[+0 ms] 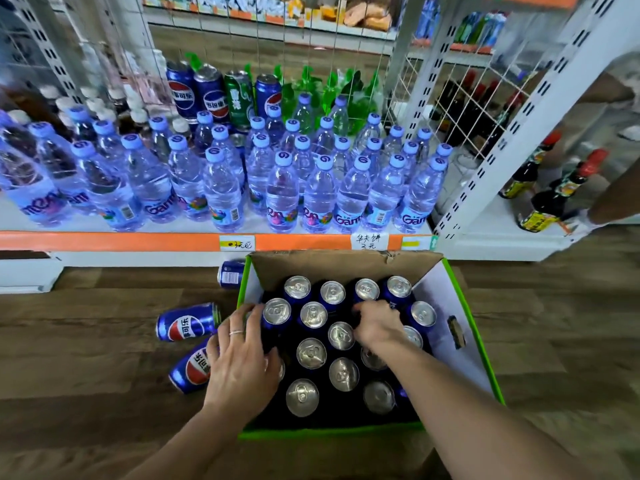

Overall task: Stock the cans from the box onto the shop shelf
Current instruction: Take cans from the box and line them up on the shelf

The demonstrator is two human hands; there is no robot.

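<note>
An open cardboard box (450, 299) with green edges sits on the wooden floor, holding several upright blue cans (313, 315) with silver tops. My left hand (239, 358) reaches into the box's left side, fingers curled around a can (277, 311) at the left wall. My right hand (377, 323) is in the middle of the box, fingers curled down around a can that it hides. The shop shelf (138, 241) with an orange strip stands just behind the box. A few blue cans (211, 95) stand at its back.
Three blue cans (188, 322) lie on the floor left of the box. Several water bottles (284, 192) crowd the front of the shelf. Dark sauce bottles (550, 199) stand on the neighbouring shelf at right, where another person's hand (588, 216) shows.
</note>
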